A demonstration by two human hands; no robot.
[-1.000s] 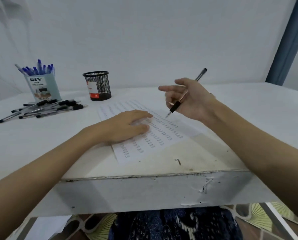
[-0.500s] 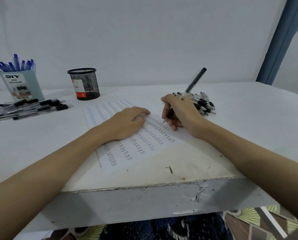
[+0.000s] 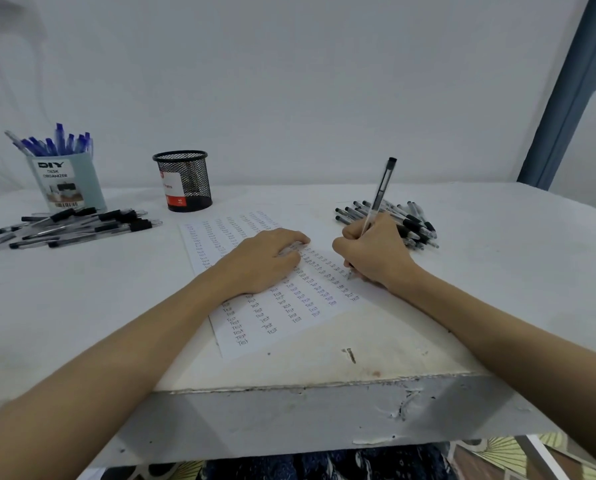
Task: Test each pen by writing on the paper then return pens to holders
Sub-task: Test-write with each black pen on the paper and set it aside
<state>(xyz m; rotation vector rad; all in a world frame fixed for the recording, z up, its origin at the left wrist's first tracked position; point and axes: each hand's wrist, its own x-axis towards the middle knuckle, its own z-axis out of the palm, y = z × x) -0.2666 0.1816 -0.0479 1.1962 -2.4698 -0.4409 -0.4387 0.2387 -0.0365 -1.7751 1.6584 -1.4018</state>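
Note:
A white paper covered in rows of the word "Test" lies in the middle of the table. My left hand rests flat on it, fingers relaxed. My right hand grips a black-capped pen nearly upright, its tip on the paper's right edge. A pile of black pens lies just behind my right hand. Another pile of black pens lies at the left. A black mesh holder stands behind the paper. A pale blue holder at the far left is full of blue pens.
The white table's front edge is chipped, with a small nail-like mark near it. A blue curtain hangs at the right behind the table. A white wall closes the back.
My right hand has come down from mid-air and set the pen's tip on the paper. My left hand has stayed on the sheet. The view has shifted right, so the right pen pile shows.

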